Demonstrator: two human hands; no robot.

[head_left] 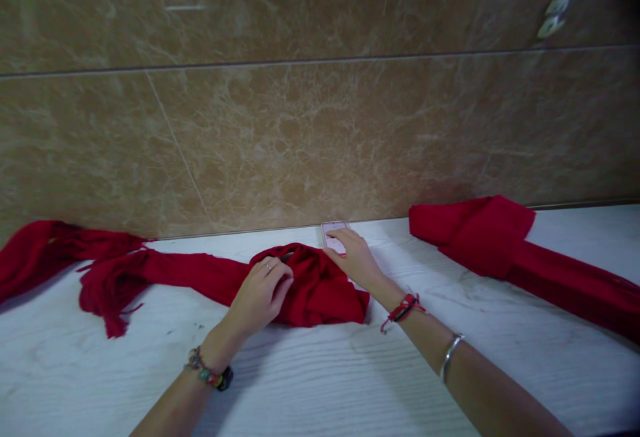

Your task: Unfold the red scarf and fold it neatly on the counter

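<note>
A red scarf [320, 290] lies bunched in the middle of the white surface, its narrower length running left to a fringed end [113, 290]. My left hand [265, 290], wearing a ring and a beaded bracelet, is closed over the left side of the bunched part. Its fingers curl into the cloth, and their tips are partly hidden. Against the wall behind the scarf lies a phone [337, 242] with a pinkish edge and a lit screen. My right hand [354, 257] reaches to it with fingers apart, the forefinger over the screen and the thumb near its lower edge.
Another red scarf [475, 234], folded at one end, stretches off to the right. More red fringed cloth [45, 250] lies at the far left. A brown marble-patterned wall [300, 137] rises directly behind the white wood-grain surface [320, 384].
</note>
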